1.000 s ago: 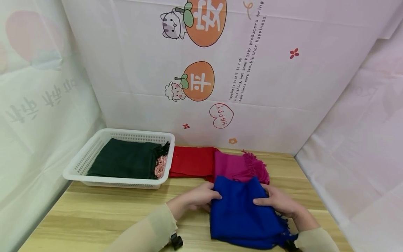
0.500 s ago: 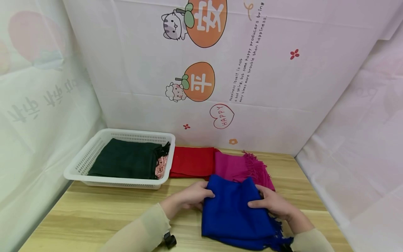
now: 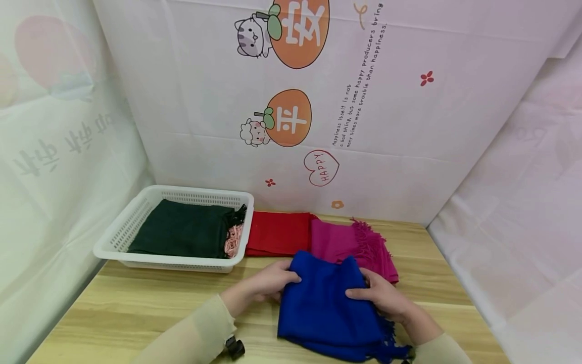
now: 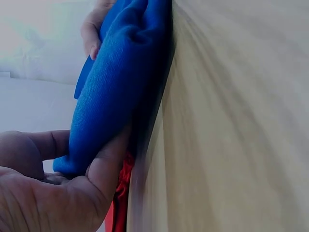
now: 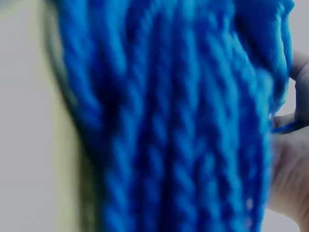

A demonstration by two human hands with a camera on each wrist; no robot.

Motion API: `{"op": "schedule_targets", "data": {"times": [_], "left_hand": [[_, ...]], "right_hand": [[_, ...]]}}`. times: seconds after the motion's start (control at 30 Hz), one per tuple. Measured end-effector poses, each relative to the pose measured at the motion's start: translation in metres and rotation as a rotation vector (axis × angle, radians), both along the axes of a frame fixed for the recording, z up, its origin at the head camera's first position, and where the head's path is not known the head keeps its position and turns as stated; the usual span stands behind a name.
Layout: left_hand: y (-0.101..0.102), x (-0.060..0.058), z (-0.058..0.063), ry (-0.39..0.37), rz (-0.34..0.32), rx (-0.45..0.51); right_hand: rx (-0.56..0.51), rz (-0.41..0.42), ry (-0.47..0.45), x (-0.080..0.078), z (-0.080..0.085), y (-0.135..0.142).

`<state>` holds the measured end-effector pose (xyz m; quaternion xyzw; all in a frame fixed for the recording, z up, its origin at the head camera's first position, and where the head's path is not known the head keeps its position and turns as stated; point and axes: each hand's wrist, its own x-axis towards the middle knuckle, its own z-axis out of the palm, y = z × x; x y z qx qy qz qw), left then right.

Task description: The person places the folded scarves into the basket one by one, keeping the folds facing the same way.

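Observation:
A folded blue scarf (image 3: pixel 327 308) with a fringed end is held between both hands near the front of the table. My left hand (image 3: pixel 270 279) grips its left edge, thumb on top and fingers underneath, as the left wrist view shows around the blue cloth (image 4: pixel 111 92). On the opposite edge my right hand (image 3: pixel 384 296) pinches the scarf, thumb lying over the top. Twisted blue tassels (image 5: pixel 178 125) fill the right wrist view and partly hide that hand (image 5: pixel 292 159). The scarf's far edge overlaps a magenta fringed scarf (image 3: pixel 334 237) in the head view.
A white plastic basket (image 3: pixel 175 261) stands at the back left, holding a dark green folded scarf (image 3: pixel 182 230) and a pink fringe (image 3: pixel 233 240). Beside it lies a folded red scarf (image 3: pixel 279 233). A printed white cloth wall (image 3: pixel 204 101) rises behind the wooden table (image 3: pixel 150 303).
Both hands have shifted left together with the blue scarf, uncovering more of the magenta scarf's right side. The basket and red scarf have stayed in place.

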<state>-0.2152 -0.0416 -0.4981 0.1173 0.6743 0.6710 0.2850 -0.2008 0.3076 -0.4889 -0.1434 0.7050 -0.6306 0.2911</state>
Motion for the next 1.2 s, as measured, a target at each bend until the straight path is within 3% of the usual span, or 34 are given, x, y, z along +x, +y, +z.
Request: {"op": "schedule_targets", "data": {"times": [0.27, 0.9, 1.2], "left_hand": [[-0.015, -0.001, -0.002, -0.005, -0.011, -0.004], [-0.041, 0.006, 0.005, 0.075, 0.024, -0.074], [-0.052, 0.008, 0.009, 0.099, 0.076, -0.106]], "right_hand": [[0.049, -0.078, 0.016, 0.009, 0.005, -0.018], [0.046, -0.121, 0.02, 0.013, 0.003, -0.044], [0.013, -0.154, 0.008, 0.012, 0.005, -0.058]]}}
